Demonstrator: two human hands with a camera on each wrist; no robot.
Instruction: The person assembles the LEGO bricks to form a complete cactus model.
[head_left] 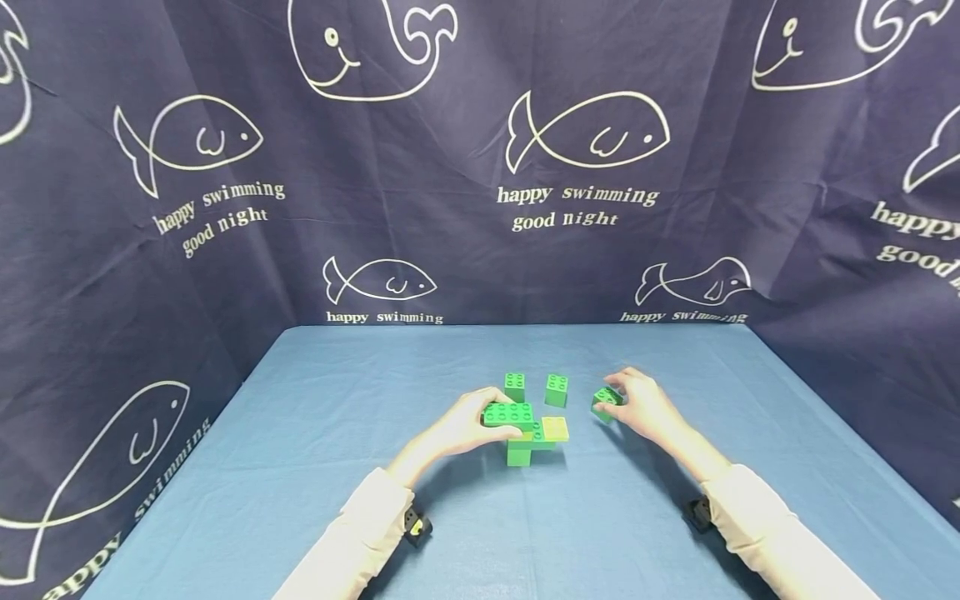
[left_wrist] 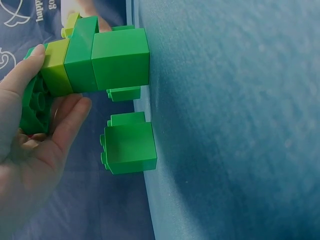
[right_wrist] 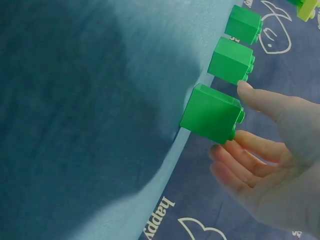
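Observation:
My left hand (head_left: 465, 423) grips the long green top block (head_left: 508, 414) of a stacked toy-block build, thumb on the near side. Below that block come a yellow-green block (left_wrist: 57, 67), a green crosspiece (left_wrist: 81, 55) and a green base block (left_wrist: 120, 60). Another yellow-green block (head_left: 555, 428) sits on the crosspiece's right end. My right hand (head_left: 647, 406) is around a separate green block (right_wrist: 210, 114) at the right, its thumb and fingers loosely bent on opposite sides. The right wrist view shows the thumb tip slightly apart from that block; the fingertips lie close under it.
Two more green blocks, one at the left (head_left: 514, 386) and one at the right (head_left: 557, 389), stand behind the build on the blue cloth-covered table (head_left: 337, 375). A dark curtain (head_left: 450, 208) with fish drawings hangs behind and along the sides.

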